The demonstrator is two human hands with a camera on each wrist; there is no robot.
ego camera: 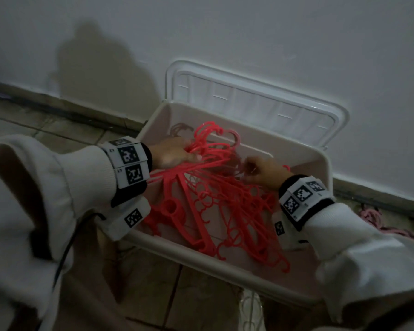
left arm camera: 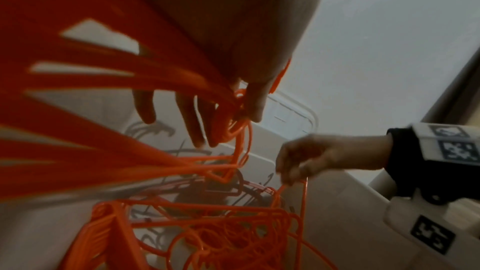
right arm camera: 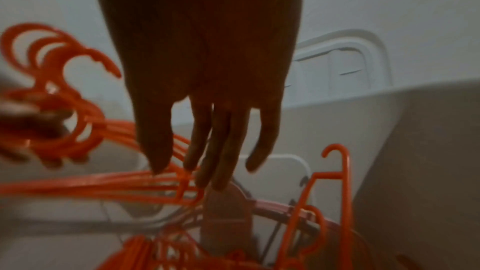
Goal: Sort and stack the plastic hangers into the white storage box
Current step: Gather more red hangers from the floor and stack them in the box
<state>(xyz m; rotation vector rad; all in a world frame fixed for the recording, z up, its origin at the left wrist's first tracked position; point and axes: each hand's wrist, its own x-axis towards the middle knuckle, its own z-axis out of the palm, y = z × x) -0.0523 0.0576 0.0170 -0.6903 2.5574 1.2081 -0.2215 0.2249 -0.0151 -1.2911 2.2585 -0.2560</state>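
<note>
Against the wall (ego camera: 273,32) on the tiled floor (ego camera: 58,130) sits the box (ego camera: 225,266), white and open. Its lid (ego camera: 256,91) stands up behind the box, leaning on the wall. Inside the box lies a big tangle of red hangers (ego camera: 225,211), filling most of the bottom. Above the box's left end, the left hand (ego camera: 172,151) holds a bunch (ego camera: 208,149) of hangers just below their hooks; its grip is curled tight around them, and the hooks fan out toward the far wall of the box. Over the middle of the box, the right hand (ego camera: 263,173) reaches down to the tangle. Its grip is narrow, with fingers (right arm camera: 221,151) hanging long and close together, tips touching the hanger bars. I cannot tell if it pinches one. Outside the box's right end, something pink (ego camera: 371,216) lies on the floor.
</note>
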